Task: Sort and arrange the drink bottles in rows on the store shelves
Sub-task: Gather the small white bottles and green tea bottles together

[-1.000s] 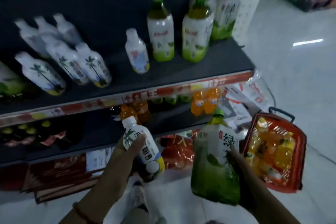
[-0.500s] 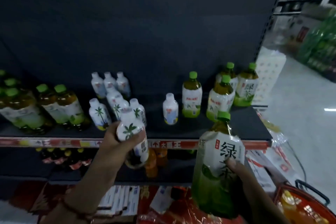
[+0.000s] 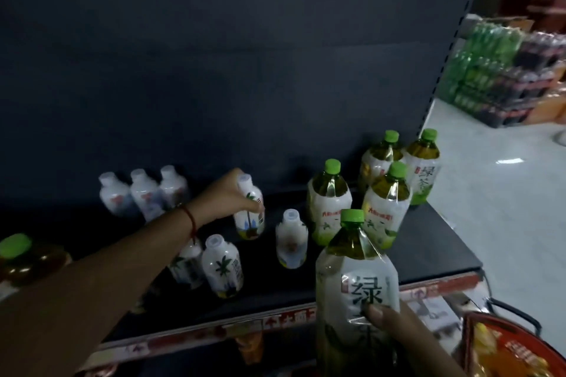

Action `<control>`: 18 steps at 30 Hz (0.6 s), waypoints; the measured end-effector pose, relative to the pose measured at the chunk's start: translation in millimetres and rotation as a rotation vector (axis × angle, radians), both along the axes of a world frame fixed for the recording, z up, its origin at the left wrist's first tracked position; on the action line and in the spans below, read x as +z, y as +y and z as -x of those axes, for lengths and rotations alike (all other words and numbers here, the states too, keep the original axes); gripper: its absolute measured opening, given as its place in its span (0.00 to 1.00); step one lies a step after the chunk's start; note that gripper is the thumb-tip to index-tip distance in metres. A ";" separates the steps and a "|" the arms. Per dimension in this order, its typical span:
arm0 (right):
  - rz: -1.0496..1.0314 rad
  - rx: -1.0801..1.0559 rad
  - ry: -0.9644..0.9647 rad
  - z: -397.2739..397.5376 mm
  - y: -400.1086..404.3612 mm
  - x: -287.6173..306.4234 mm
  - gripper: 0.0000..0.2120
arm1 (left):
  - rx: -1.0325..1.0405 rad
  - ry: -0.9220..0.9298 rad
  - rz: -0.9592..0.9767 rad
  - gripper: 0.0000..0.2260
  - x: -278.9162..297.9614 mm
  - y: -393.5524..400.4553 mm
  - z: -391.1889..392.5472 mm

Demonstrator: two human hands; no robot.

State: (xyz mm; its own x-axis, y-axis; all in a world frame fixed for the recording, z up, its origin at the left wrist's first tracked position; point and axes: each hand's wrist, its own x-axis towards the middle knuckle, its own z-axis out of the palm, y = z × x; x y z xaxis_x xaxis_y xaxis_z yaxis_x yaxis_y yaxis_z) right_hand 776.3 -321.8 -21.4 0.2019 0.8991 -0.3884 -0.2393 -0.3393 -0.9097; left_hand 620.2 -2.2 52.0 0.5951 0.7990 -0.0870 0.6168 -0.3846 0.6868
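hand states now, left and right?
Left hand: grips the small white palm-print bottle near its neck, over the shelf.
Right hand: holds the large green tea bottle upright by its lower body.

A small white bottle with a palm-tree label is standing upright on the dark shelf, sitting just left of a lone white bottle and beyond two more palm-tree bottles near the front edge. Three white bottles are lining the far left, while four green-capped tea bottles are clustering at the right. A large green-capped tea bottle is hovering upright in front of the shelf edge.
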 end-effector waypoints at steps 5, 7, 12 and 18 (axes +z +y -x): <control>-0.116 -0.178 0.026 -17.1 6.6 -4.7 0.41 | -0.063 0.136 -0.029 0.25 -36.0 24.6 -4.7; -0.094 -0.212 -0.010 -26.2 4.3 -6.8 0.49 | -0.099 0.172 -0.045 0.25 -36.6 30.0 -4.4; -0.082 -0.236 0.000 -46.5 -1.3 9.0 0.51 | -0.063 0.287 -0.178 0.33 -17.3 14.7 -7.7; -0.027 -0.203 0.016 -78.9 -30.5 15.7 0.38 | -0.078 -0.286 -0.241 0.20 37.0 -122.8 -52.1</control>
State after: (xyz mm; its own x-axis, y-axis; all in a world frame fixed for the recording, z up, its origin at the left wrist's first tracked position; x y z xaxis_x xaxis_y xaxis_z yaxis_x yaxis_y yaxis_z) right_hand 855.3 -352.3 -5.8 0.3744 0.8507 -0.3690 -0.3149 -0.2576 -0.9135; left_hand 672.3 -124.9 89.1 0.6278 0.7279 0.2758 0.3763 -0.5940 0.7110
